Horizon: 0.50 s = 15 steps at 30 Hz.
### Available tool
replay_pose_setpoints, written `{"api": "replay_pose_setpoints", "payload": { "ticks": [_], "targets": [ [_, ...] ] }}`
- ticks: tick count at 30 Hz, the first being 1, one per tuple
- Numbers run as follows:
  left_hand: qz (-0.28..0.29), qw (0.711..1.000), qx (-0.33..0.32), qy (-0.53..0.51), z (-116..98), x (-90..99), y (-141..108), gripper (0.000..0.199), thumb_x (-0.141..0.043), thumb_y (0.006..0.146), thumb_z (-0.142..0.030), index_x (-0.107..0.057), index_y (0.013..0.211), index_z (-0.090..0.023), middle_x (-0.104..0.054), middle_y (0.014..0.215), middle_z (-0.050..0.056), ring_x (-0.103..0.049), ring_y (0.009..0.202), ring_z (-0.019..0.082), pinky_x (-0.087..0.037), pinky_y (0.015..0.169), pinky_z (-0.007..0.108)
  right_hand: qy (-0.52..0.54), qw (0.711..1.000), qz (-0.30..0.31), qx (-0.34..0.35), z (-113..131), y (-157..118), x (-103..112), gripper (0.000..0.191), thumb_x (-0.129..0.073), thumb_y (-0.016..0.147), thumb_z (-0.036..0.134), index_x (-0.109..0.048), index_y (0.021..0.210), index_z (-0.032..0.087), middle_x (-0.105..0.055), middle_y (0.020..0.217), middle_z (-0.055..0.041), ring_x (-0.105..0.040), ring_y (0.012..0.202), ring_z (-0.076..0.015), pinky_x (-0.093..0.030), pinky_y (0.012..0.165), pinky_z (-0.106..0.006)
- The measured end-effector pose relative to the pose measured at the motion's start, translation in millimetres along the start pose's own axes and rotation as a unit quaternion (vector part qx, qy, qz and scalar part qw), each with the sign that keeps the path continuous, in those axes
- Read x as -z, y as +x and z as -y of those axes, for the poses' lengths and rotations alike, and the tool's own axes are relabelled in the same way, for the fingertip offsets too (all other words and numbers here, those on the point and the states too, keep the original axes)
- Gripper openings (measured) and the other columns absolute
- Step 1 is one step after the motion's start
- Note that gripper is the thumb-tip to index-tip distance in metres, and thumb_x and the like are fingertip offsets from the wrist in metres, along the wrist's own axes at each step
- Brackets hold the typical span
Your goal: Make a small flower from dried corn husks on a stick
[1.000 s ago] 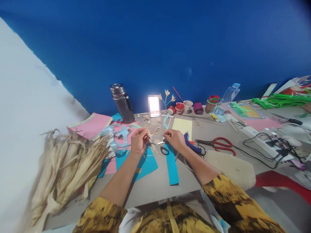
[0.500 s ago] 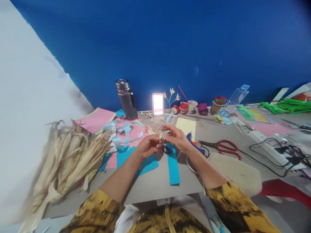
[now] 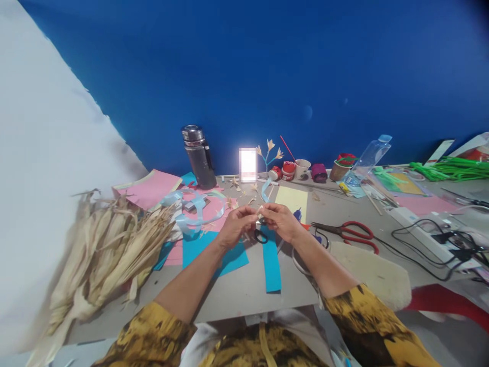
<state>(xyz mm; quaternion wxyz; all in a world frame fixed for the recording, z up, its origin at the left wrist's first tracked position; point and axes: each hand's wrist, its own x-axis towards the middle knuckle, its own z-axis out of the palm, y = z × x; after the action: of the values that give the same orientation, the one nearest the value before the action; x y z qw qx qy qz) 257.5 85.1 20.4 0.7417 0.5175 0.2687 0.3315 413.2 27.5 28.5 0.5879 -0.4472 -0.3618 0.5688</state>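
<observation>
My left hand (image 3: pixel 240 223) and my right hand (image 3: pixel 280 220) meet over the middle of the table, fingertips pinched together. Between them is a small pale piece of corn husk (image 3: pixel 260 210), mostly covered by the fingers. Just below the hands lies a small pair of scissors with a black handle (image 3: pixel 261 236), its blades partly hidden. A blue paper strip (image 3: pixel 272 270) runs toward me under my right hand. To the left, by my left wrist, is a larger blue paper sheet (image 3: pixel 235 260). Beyond the hands stands a stem with pale husk flowers (image 3: pixel 269 153).
Dried corn husks (image 3: pixel 110 250) are heaped at left, near a dark thermos (image 3: pixel 200 160) and light blue ribbon (image 3: pixel 198 206). Red-handled scissors (image 3: pixel 357 232), a blue glue gun (image 3: pixel 297 214) and a power strip (image 3: pixel 420 232) with cables lie right. Paint pots (image 3: pixel 288 170) line the wall.
My right hand has come down and inward, its raised fingers now closed beside my left fingertips. The husk piece sits between both hands. The things on the table have stayed put.
</observation>
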Motion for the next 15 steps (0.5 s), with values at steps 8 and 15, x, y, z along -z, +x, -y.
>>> {"api": "replay_pose_setpoints", "payload": {
  "ticks": [8, 15],
  "targets": [
    [0.001, 0.987, -0.109, 0.116, 1.3, 0.0, -0.4, 0.025, -0.078, 0.071, -0.037, -0.063, 0.071, -0.017, -0.055, 0.058, -0.002, -0.048, 0.05, 0.01, -0.039, 0.051, 0.023, 0.005, 0.999, 0.045, 0.001, -0.3, -2.8, -1.6, 0.037, -0.084, 0.065, 0.045, -0.061, 0.065, 0.016, -0.04, 0.053, 0.0056, -0.03, 0.048, -0.0056, -0.018, 0.039, -0.019],
    [0.051, 0.975, -0.125, 0.175, -16.0, -0.3, -0.9, 0.021, -0.077, 0.071, -0.033, -0.065, 0.074, -0.017, -0.059, 0.063, 0.0, -0.054, 0.057, 0.013, -0.044, 0.057, 0.025, 0.067, 0.996, 0.059, -0.012, -4.1, -3.9, -2.7, 0.036, -0.086, 0.061, 0.042, -0.061, 0.066, 0.017, -0.044, 0.059, 0.0036, -0.032, 0.05, -0.006, -0.021, 0.04, -0.019]
  ]
}}
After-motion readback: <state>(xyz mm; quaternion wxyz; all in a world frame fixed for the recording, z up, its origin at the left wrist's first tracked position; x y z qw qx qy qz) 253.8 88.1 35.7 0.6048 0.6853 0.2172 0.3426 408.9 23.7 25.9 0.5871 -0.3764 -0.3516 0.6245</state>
